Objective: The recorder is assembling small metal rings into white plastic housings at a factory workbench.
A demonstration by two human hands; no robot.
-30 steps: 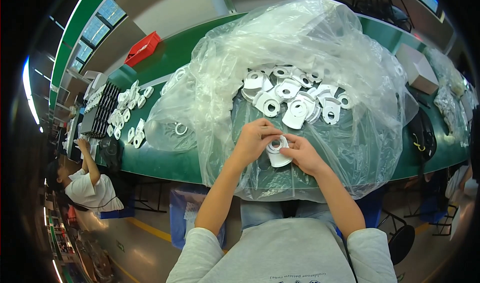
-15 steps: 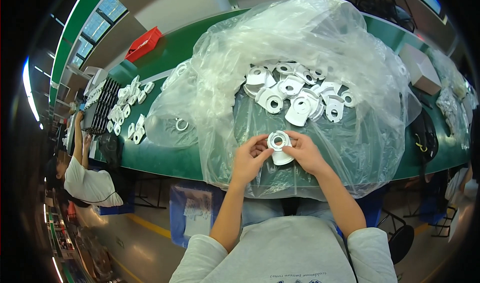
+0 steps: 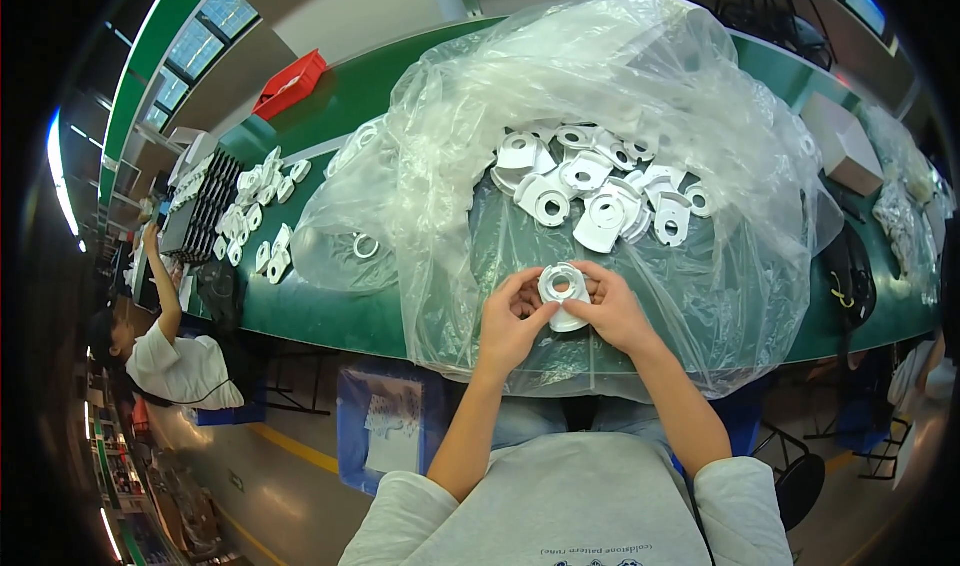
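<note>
Far left: co-worker (image 3: 185,366), one arm stretched up past the black trays (image 3: 195,216). Left hand (image 3: 512,324): forearm near upright, fingers curled at the part's left edge, thumb pointing right across its front. Middle: white part (image 3: 564,300) pinched between both hands, ring end away from the wearer, over the clear plastic bag (image 3: 430,256); can't tell if it touches. Right hand (image 3: 617,316): forearm slanting up-left, thumb across the front, fingers curled at the right edge. White pile (image 3: 603,209) beyond both hands.
</note>
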